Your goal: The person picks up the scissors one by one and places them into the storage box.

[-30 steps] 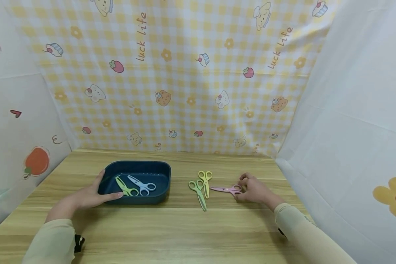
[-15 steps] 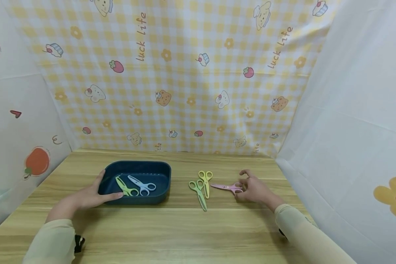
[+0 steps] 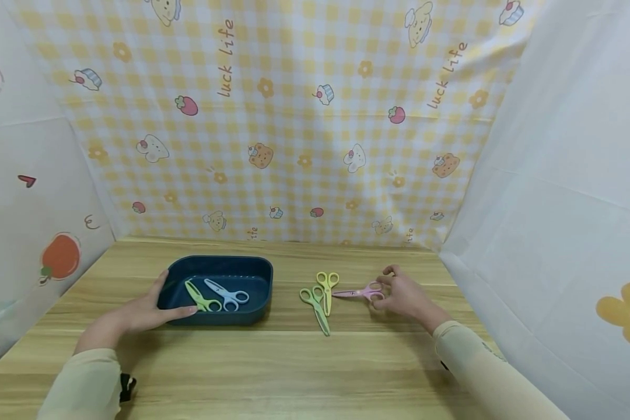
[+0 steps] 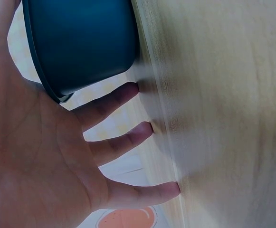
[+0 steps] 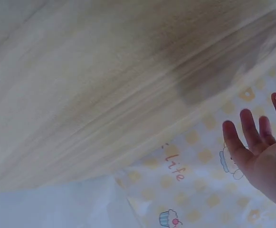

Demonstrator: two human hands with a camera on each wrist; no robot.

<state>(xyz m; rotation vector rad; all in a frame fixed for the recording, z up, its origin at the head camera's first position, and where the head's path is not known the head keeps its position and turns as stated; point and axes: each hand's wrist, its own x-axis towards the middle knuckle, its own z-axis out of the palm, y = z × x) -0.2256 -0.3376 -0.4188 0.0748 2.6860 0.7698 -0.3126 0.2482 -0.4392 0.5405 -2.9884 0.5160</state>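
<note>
Pink scissors (image 3: pixel 358 291) lifted off wooden table (image 3: pixel 294 361) (gingham backdrop (image 3: pixel 294 116)).

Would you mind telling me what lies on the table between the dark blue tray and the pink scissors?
In the head view, the green scissors and yellow scissors lie between the dark blue plastic tray and the pink scissors.

- Head camera looks forward and down across the wooden surface (image 3: pixel 294 361) from above.
- Left wrist camera, close, shares the blue tray (image 4: pixel 80 42).
- Right wrist camera, close, faces surface and backdrop.
</note>
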